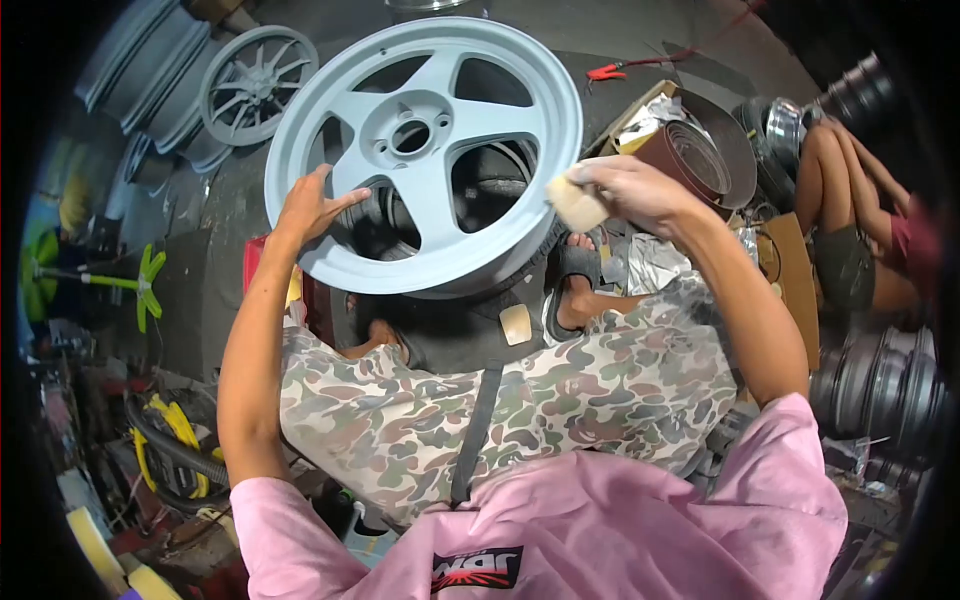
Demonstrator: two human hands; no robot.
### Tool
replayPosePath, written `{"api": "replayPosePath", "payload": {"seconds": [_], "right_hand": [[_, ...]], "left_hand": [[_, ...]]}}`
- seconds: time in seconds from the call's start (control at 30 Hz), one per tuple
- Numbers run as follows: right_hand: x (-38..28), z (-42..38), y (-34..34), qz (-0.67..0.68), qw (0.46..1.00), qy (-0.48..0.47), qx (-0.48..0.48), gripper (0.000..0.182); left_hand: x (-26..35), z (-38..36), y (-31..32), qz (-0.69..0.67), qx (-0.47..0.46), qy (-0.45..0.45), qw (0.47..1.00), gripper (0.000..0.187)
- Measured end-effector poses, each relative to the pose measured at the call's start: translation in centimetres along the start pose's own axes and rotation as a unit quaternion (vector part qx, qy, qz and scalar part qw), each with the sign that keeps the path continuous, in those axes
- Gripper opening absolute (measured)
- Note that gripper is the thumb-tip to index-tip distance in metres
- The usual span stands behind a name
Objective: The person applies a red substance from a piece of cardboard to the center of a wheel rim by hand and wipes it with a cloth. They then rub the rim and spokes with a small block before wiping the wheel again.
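Observation:
A pale grey-blue five-spoke car wheel rim (430, 215) lies tilted in front of me, above a dark tyre. My left hand (315, 208) grips its left side, with the thumb stretched over a spoke opening and the other fingers around the lip. On the opposite side, my right hand (640, 190) holds a beige sanding pad (580, 204) between thumb and fingers, at the outer lip of the rim. A similar beige pad (516, 325) lies on the floor between my feet.
A box with rolls of brown abrasive strip (683, 157) stands at the right. Other wheels (260, 85) lean at upper left. A red clamp (606, 72) lies at the back. Another person (850, 200) sits at far right near stacked rims (880, 385). A green-bladed fan (148, 288) is at left.

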State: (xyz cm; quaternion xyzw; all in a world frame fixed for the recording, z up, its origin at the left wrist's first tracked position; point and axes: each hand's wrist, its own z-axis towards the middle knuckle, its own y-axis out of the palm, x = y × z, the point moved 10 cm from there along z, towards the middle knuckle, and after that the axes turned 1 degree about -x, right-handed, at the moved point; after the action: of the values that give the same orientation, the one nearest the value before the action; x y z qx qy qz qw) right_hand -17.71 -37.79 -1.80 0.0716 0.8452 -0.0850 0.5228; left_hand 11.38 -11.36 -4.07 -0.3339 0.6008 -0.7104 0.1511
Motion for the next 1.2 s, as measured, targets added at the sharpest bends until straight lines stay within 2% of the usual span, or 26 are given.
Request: {"api": "replayPosePath", "payload": {"seconds": [0.03, 0.07, 0.1, 0.2, 0.23, 0.3, 0.37, 0.4, 0.43, 0.47, 0.5, 0.53, 0.6, 0.63, 0.7, 0.73, 0.8, 0.83, 0.87, 0.93, 1.0, 1.03, 1.1, 1.13, 1.2], "right_hand": [[1.0, 1.2, 0.1, -0.017, 1.0, 0.014, -0.006, 0.034], [0.2, 1.0, 1.0, 0.006, 0.999, -0.031, 0.034, 0.033], [-0.3, 1.1, 1.5, -0.016, 0.998, -0.024, 0.057, 0.033], [-0.7, 2.6, 0.8, -0.031, 0.994, -0.023, 0.098, 0.032], [-0.7, 3.2, -0.1, -0.03, 0.993, -0.027, 0.113, 0.032], [-1.4, 3.5, -2.1, -0.033, 0.989, -0.029, 0.144, 0.03], [-2.1, 4.9, -4.5, -0.047, 0.984, -0.036, 0.169, 0.027], [-2.4, 6.4, -6.8, -0.041, 0.976, -0.058, 0.204, 0.028], [-3.3, 7.6, -9.2, -0.079, 0.969, -0.04, 0.233, 0.031], [-4.3, 8.7, -11.2, -0.044, 0.962, -0.063, 0.262, 0.032], [-5.4, 10.6, -14.2, -0.085, 0.948, -0.083, 0.296, 0.033], [-7.1, 9.7, -13.7, -0.014, 0.949, -0.052, 0.312, 0.034], [-8.3, 12.6, -15.7, 0.038, 0.95, -0.079, 0.301, 0.036], [-8.1, 12.8, -16.1, 0.031, 0.951, -0.078, 0.299, 0.036], [-10.1, 12.2, -16.4, -0.048, 0.935, -0.154, 0.316, 0.041], [-10.1, 12.0, -16.4, -0.055, 0.936, -0.156, 0.31, 0.041], [-11.1, 9.6, -15.6, -0.283, 0.865, -0.161, 0.381, 0.037], [-12.6, 7.7, -12.5, -0.368, 0.819, -0.234, 0.374, 0.032], [-12.1, 7.4, -11.3, -0.371, 0.82, -0.232, 0.37, 0.032], [-11.7, 8.1, -5.7, -0.445, 0.809, -0.313, 0.222, 0.029], [-11.6, 8.1, -2.0, -0.487, 0.765, -0.381, 0.178, 0.023], [-10.9, 8.4, -1.1, -0.509, 0.752, -0.382, 0.173, 0.021], [-10.2, 8.9, 1.0, -0.551, 0.718, -0.393, 0.163, 0.019], [-9.6, 9.1, 1.3, -0.557, 0.715, -0.378, 0.188, 0.018], [-9.3, 9.0, 4.6, -0.527, 0.724, -0.415, 0.157, 0.017]], "left_hand": [[-0.1, 0.1, -0.3, -0.004, -0.005, -0.02, 1.0, 0.092], [-0.4, 0.1, -0.2, -0.011, -0.01, -0.038, 0.999, 0.091], [-0.9, 0.5, 0.2, 0.01, -0.018, -0.049, 0.999, 0.088], [-0.6, 0.6, -0.3, 0.008, 0.027, -0.008, 1.0, 0.086], [-0.2, 0.8, -0.3, 0.011, 0.026, -0.002, 1.0, 0.086], [0.3, 0.6, 0.2, -0.028, 0.004, -0.058, 0.998, 0.09], [1.7, 0.6, 0.9, -0.021, -0.005, -0.075, 0.997, 0.092], [2.3, 0.5, 1.2, -0.014, -0.014, -0.09, 0.996, 0.095], [3.1, 0.5, 1.3, -0.043, -0.025, -0.102, 0.994, 0.096], [4.1, 0.7, 1.3, -0.073, -0.037, -0.11, 0.991, 0.097], [5.0, 1.1, 1.5, -0.085, -0.043, -0.108, 0.99, 0.097], [5.9, 1.4, 1.9, -0.098, -0.053, -0.104, 0.988, 0.098], [9.4, 1.4, 1.5, -0.154, -0.113, -0.097, 0.977, 0.091], [10.3, 1.3, 1.6, -0.182, -0.088, -0.081, 0.976, 0.089], [11.3, 1.3, 1.0, -0.217, -0.057, -0.069, 0.972, 0.078], [10.4, 1.5, 1.2, -0.222, -0.053, -0.074, 0.971, 0.078], [8.4, 2.2, 2.6, -0.208, -0.09, -0.061, 0.972, 0.068], [8.2, 1.9, 1.4, -0.232, -0.087, -0.062, 0.967, 0.048], [7.6, 2.2, -0.1, -0.206, -0.007, -0.017, 0.978, 0.042], [5.2, 2.2, -2.9, -0.184, 0.083, -0.055, 0.978, 0.038], [3.7, 1.7, -6.4, -0.038, 0.21, -0.038, 0.976, 0.042], [2.5, 2.2, -6.8, -0.036, 0.212, -0.037, 0.976, 0.042], [-1.0, 3.0, -7.3, 0.022, 0.245, -0.097, 0.964, 0.05], [-2.1, 3.6, -7.1, 0.02, 0.249, -0.1, 0.963, 0.05], [-6.0, 5.4, -5.1, -0.011, 0.202, -0.185, 0.962, 0.052]]}}
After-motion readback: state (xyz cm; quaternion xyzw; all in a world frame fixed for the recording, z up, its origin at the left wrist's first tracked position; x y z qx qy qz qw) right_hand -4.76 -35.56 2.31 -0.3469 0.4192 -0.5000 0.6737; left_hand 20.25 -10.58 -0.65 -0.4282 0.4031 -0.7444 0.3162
